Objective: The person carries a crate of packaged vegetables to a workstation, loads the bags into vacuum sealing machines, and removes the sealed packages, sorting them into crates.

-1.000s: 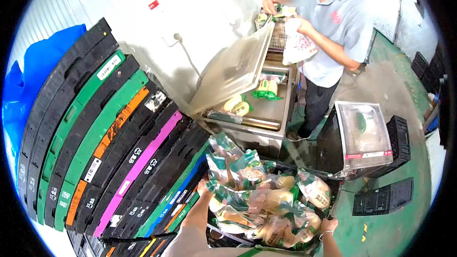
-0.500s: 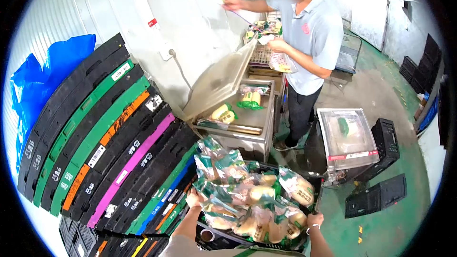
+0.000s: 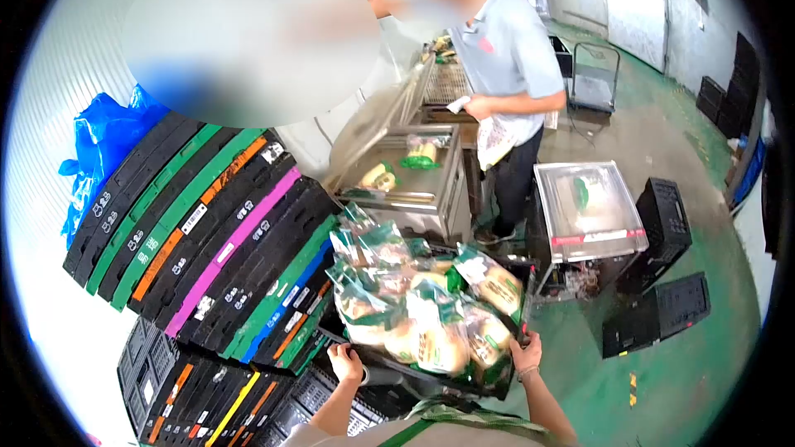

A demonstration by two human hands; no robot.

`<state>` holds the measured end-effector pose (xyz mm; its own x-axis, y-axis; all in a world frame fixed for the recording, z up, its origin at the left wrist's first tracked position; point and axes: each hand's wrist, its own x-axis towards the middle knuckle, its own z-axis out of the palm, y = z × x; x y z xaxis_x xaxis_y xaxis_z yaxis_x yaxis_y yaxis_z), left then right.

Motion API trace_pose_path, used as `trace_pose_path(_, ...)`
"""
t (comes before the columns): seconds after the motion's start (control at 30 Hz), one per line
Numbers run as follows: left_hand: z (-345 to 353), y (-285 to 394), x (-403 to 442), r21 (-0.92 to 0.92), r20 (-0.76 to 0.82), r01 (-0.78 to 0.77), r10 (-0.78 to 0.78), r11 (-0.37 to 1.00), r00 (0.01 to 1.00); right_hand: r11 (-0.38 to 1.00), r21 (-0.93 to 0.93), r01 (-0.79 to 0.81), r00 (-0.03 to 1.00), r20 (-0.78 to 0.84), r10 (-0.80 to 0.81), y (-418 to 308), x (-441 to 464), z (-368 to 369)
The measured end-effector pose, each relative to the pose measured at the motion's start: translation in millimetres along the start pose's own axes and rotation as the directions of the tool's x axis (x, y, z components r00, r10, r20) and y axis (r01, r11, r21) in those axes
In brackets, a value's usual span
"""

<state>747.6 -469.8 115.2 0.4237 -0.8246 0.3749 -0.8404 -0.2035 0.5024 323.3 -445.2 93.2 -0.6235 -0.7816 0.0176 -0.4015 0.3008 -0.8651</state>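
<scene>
"Hands first: how do your 2 look?"

"My right hand (image 3: 527, 352) has its fingers curled over the right end of 1 black crate (image 3: 507, 382). My left hand (image 3: 345, 363) is half curled, knuckles up, at the crate's near left corner; I can't tell whether it grips the rim."

"How many bagged packs?"

"Too many overlap for me to count. The bagged packs (image 3: 439, 346) heap above the rim in clear and green film. 1 at the far right slants from upper left to lower right."

"And the crate's direction?"

"It sits in front of me, between my hands. I read its long axis as left to right, the near edge slanting lower towards my right."

"Arms?"

"2 bare forearms rise from the bottom of my view, leaning inwards, with a pale band (image 3: 527, 371) on the right wrist."

"What's around?"

"On my left, 1 tall leaning stack of folded crates (image 3: 199, 228). Ahead, 1 machine (image 3: 410, 213) with its lid (image 3: 364, 142) raised and 2 packs (image 3: 421, 152) inside. Right of it, 1 closed machine (image 3: 571, 269) shows 1 pale pack (image 3: 583, 193) through the clear top. Between them stands 1 co-worker (image 3: 517, 58), holding a white bag (image 3: 495, 139)."
</scene>
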Motion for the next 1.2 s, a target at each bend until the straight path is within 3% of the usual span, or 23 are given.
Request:
trace_pose_path(0.03, -9, 6, -24, 0.011, 0.016, 0.032, -0.033, 0.999, 0.999, 0.999, 0.039, -0.004, 1.000, -0.004, 0.004, 2, -14, -16)
trace_pose_path(0.07, -9, -6, -52, -0.011, 0.051, -0.016, 0.017, 1.000, 0.999, 0.979, 0.146, -0.145, 0.985, 0.116, 0.129, 17, -22, -27)
trace_pose_path(0.1, -14, -3, -81, -0.001, 0.126, 0.095, -0.095, 0.995, 0.988, 0.989, 0.140, -0.040, 0.997, 0.066, 0.031, 41, -32, -34)
trace_pose_path(0.17, -17, -17, -144, 0.231, 0.421, 0.082, -0.176, 0.970, 0.890, 0.992, 0.124, 0.031, 0.985, 0.163, -0.051, 80, -40, -64)
trace_pose_path(0.2, -12, -35, -174, 0.200, 0.671, 0.025, -0.155, 0.980, 0.725, 0.982, 0.183, 0.053, 0.985, 0.151, -0.082, 73, -43, -88)
trace_pose_path(0.23, -10, -46, -199, 0.156, 0.860, -0.017, -0.128, 0.988, 0.493, 0.967, 0.242, 0.077, 0.985, 0.133, -0.111, 57, -38, -117)
trace_pose_path(0.3, -17, -29, -236, 0.148, 0.983, 0.227, -0.169, 0.963, 0.078, 0.954, 0.294, 0.066, 0.985, 0.135, -0.110, 35, -25, -171)
trace_pose_path(0.33, 14, -63, -262, -0.046, 0.988, -0.255, 0.081, 0.966, 0.129, 0.935, 0.338, 0.103, 0.983, 0.112, -0.148, 21, -19, -198)
trace_pose_path(0.4, 30, -68, -287, -0.170, 0.954, -0.696, 0.294, 0.698, 0.061, 0.902, 0.395, 0.176, 0.971, 0.081, -0.225, -30, -14, -257)
trace_pose_path(0.47, 22, 2, -267, -0.122, 0.971, -0.551, 0.214, 0.825, 0.104, 0.877, 0.357, 0.320, 0.925, 0.081, -0.371, -104, -24, -322)
trace_pose_path(0.5, 23, 16, -259, -0.105, 0.981, -0.362, 0.157, 0.926, 0.116, 0.855, 0.287, 0.432, 0.879, 0.081, -0.471, -139, -34, -352)
trace_pose_path(0.53, 33, 12, -246, -0.006, 1.000, 0.159, 0.005, 0.987, 0.007, 0.758, 0.262, 0.597, 0.778, 0.037, -0.627, -160, -42, -375)
trace_pose_path(0.57, 48, 12, -239, 0.199, 0.978, 0.600, -0.116, 0.774, -0.175, 0.652, 0.171, 0.739, 0.660, 0.014, -0.751, -175, -48, -396)
trace_pose_path(0.6, 27, 85, -246, 0.215, 0.967, 0.182, -0.235, 0.959, 0.095, 0.580, 0.128, 0.804, 0.589, -0.047, -0.807, -191, -57, -411)
trace_pose_path(0.67, 17, 122, -252, 0.099, 0.973, -0.113, -0.072, 0.989, 0.221, 0.498, 0.035, 0.866, 0.499, -0.105, -0.860, -202, -69, -430)
trace_pose_path(0.7, 40, 99, -243, -0.045, 0.996, 0.089, 0.038, 0.995, 0.082, 0.480, 0.006, 0.877, 0.477, -0.117, -0.871, -206, -74, -433)
trace_pose_path(0.73, 46, 104, -244, -0.050, 0.999, 0.068, 0.048, 0.996, 0.024, 0.477, -0.014, 0.879, 0.472, -0.120, -0.874, -210, -74, -437)
trace_pose_path(0.77, 50, 109, -248, -0.035, 0.999, -0.066, 0.035, 0.997, 0.002, 0.473, -0.029, 0.880, 0.466, -0.130, -0.875, -213, -75, -439)
trace_pose_path(0.83, 130, 3, -268, -0.379, 0.911, -0.416, 0.412, 0.827, -0.011, 0.485, -0.047, 0.873, 0.475, -0.132, -0.870, -216, -68, -441)
trace_pose_path(0.87, 168, -28, -275, -0.170, 0.983, -0.024, 0.167, 0.985, -0.081, 0.494, -0.051, 0.868, 0.485, -0.133, -0.865, -216, -61, -441)
trace_pose_path(0.9, 172, -11, -276, -0.086, 0.991, -0.005, 0.085, 0.996, -0.105, 0.504, -0.056, 0.862, 0.494, -0.129, -0.860, -217, -55, -440)
trace_pose_path(1.03, 154, 99, -260, -0.057, 0.986, -0.216, 0.021, 0.975, -0.164, 0.547, -0.067, 0.834, 0.535, -0.145, -0.833, -212, -24, -446)
trace_pose_path(1.2, 149, 238, -253, -0.098, 0.975, -0.346, 0.020, 0.933, -0.223, 0.605, -0.029, 0.795, 0.584, -0.232, -0.778, -192, -1, -454)
